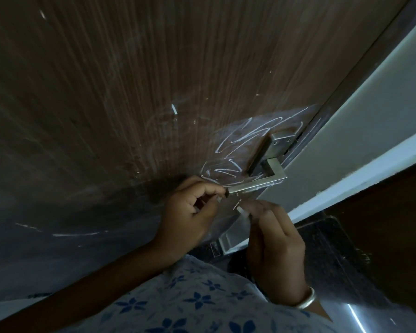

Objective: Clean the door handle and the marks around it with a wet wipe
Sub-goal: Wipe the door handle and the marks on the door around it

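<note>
- left hand is curled up loose, thumb and forefinger pinched together right at the free tip of the door handle. Something thin and see-through seems to be stretched from that pinch, can't really tell what it is in this light
- right hand sits just beside it, a bit lower, fingers bent and pinching the same filmy stuff near its fingertips. No wet wipe that I can make out in either hand, too dark and blurry
- silver bangle on the right wrist, and a white top with blue flowers fills the bottom of the view
- the handle is a square-section metal lever, running from its plate by the door's right edge out toward the left hand
- white scribbly marks loop all over the door just left of the plate and above the lever, with more faint streaks further left and down by the lower left side. No letters or words readable in them, just squiggles
- door is dark wood grain; its right edge meets a pale frame, with a dark speckled floor below that
- no brand or label visible anywhere
</note>
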